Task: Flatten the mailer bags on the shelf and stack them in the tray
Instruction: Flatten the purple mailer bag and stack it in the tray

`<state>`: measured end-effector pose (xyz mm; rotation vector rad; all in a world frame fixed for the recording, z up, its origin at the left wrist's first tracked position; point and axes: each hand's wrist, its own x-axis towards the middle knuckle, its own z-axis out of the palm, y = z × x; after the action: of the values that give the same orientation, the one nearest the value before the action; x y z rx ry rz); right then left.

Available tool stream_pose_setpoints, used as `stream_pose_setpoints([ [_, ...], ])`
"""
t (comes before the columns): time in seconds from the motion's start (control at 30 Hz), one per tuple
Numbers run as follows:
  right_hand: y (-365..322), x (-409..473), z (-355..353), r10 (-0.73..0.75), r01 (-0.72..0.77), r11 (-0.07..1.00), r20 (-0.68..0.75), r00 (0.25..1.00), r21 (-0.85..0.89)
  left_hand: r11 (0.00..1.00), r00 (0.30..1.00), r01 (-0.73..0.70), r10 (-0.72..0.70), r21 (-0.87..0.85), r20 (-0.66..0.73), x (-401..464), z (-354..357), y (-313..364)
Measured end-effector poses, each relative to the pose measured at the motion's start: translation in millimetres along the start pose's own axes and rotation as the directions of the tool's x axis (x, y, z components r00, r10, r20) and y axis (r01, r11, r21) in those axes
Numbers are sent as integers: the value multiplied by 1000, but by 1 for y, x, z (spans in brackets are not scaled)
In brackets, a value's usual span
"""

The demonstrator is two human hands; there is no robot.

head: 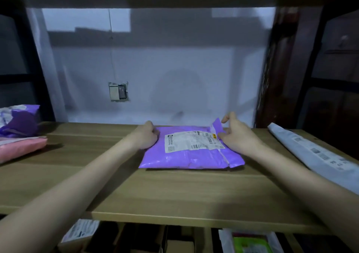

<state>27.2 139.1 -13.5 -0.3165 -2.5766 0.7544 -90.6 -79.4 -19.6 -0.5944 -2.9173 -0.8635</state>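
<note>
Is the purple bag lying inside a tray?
No, the purple bag lies flat on the bare wooden shelf, with no tray around it.

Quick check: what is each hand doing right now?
Left hand: curled, holding the left edge of the purple mailer bag.
Right hand: pinching the bag's raised flap.

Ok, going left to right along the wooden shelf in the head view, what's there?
Pink mailer with a purple-and-white bag on it → left hand → purple mailer → right hand, pinching the mailer's raised flap → grey-white mailer.
</note>
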Motion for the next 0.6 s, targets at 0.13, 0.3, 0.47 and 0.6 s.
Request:
stream_pose_setpoints([
  [0.13,4,-5,2,-24,37,978,67,997,-206,997,1000,-21,22,70,-7,-1,-2,-3],
  [0.3,-12,-2,1,-197,197,956,21,980,-218,944,944,-327,328,47,-35,-21,-7,30],
  [0.47,-33,-11,16,-257,305,938,264,930,-163,901,890,-420,385,110,246,-36,17,35],
  [0.6,-36,-20,23,-237,336,926,423,874,-174,895,882,-416,353,163,313,-39,23,33],
])
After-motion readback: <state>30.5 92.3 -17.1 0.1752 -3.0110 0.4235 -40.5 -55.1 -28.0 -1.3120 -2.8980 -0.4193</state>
